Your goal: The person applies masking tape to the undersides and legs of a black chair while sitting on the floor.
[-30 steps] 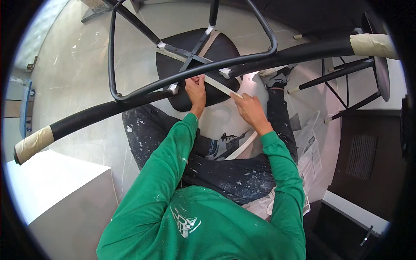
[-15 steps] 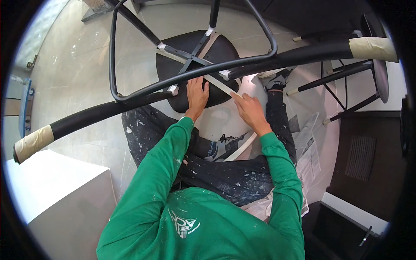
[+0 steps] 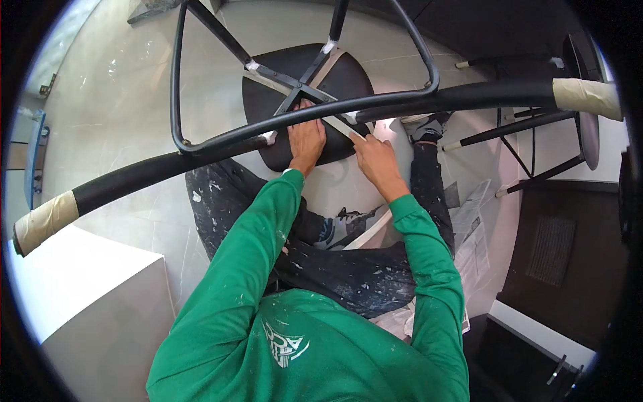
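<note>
An upturned stool lies before me, its black seat [image 3: 268, 107] on the floor and its black metal cross frame [image 3: 303, 87] on top. My left hand [image 3: 307, 142] lies flat on the seat's underside, fingertips at the middle of the cross. From there a pale strip of masking tape [image 3: 340, 125] runs toward my right hand [image 3: 377, 164], which pinches its outer end near the seat's rim. Another pale strip [image 3: 329, 67] lies across the far part of the seat. White wrapping [image 3: 252, 65] covers the leg joints.
The stool's bent footrest bar [image 3: 308, 109] arches over my hands. Its legs have beige-wrapped ends [image 3: 47, 221]. More black stools [image 3: 536, 130] lie at the right. A white box-like block [image 3: 100, 288] stands at the left, and plastic sheeting [image 3: 472, 228] lies beside my leg.
My right hand has moved left and slightly up, closer to the seat, and less tape spans between my hands. My left fingertips have slid up toward the cross. The view has shifted slightly.
</note>
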A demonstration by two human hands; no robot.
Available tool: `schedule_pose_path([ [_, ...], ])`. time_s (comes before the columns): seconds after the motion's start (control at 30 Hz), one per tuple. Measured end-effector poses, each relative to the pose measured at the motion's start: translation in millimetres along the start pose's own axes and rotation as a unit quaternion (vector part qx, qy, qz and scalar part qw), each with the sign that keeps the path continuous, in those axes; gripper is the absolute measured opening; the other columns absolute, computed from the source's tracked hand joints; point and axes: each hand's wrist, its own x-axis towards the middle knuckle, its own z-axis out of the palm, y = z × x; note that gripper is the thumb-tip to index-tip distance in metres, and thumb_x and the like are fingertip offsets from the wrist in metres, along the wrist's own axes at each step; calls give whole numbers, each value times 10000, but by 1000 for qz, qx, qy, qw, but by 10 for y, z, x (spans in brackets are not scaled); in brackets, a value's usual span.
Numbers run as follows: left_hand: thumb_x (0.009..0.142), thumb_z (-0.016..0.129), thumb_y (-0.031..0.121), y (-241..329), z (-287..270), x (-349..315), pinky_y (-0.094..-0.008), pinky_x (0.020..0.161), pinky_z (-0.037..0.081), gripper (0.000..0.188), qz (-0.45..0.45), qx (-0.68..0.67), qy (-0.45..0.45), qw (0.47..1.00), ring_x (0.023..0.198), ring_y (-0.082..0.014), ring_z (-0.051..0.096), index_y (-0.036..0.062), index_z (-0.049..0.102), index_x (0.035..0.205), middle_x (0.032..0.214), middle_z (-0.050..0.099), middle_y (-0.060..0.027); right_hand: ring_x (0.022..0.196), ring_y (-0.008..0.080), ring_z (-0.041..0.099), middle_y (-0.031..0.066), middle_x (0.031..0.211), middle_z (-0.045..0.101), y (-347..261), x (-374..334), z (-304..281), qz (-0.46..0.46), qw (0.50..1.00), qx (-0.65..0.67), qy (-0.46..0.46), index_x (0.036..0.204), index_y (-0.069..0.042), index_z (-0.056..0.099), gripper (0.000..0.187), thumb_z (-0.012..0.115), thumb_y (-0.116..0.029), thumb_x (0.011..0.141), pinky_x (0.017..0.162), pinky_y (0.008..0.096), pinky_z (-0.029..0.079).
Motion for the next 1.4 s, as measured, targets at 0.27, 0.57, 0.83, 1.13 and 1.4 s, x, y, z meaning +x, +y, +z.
schedule_pose_path([
  [0.27, 983, 514, 196, 133, 78, 79, -503, 1164, 320, 575, -44, 32, 18, 998, 1392, -351, 449, -68, 417, 1484, 1475, 499, -205, 799, 323, 694, 138, 904, 681, -41, 71, 37, 0, 1000, 5, 18, 1259, -129, 680, 343, 580, -142, 931, 782, 494, 510],
  [0.57, 1010, 533, 189, 58, 114, 113, -474, 1069, 420, 441, -106, -76, 61, 990, 1265, -372, 555, -5, 545, 1405, 1351, 601, -190, 802, 334, 692, 137, 908, 687, -35, 66, 76, 16, 1000, 16, 5, 1257, -132, 678, 338, 598, -159, 930, 774, 492, 512],
  [0.83, 971, 637, 94, -42, 66, -13, -420, 942, 523, 340, -205, -288, 112, 929, 1032, -378, 690, -20, 621, 1291, 1124, 692, -213, 796, 342, 686, 140, 874, 679, 79, -108, 73, 11, 1000, 20, -2, 1259, -145, 675, 322, 601, -172, 947, 761, 499, 509],
  [1.13, 862, 758, 15, 387, -236, 15, -335, 750, 586, 359, -222, -479, 97, 843, 854, -225, 746, -74, 625, 1184, 955, 718, -174, 768, 360, 670, 147, 855, 668, 195, -469, -28, 33, 998, 56, -8, 1298, -144, 669, 343, 578, -164, 968, 766, 504, 498],
  [1.4, 872, 768, 13, -64, 88, -45, -269, 752, 568, 326, -212, -478, 76, 849, 839, -149, 699, -55, 610, 1149, 986, 698, -116, 753, 351, 663, 137, 852, 659, -48, -505, -247, 16, 997, 81, 1, 1294, -149, 676, 342, 600, -163, 960, 734, 482, 495],
])
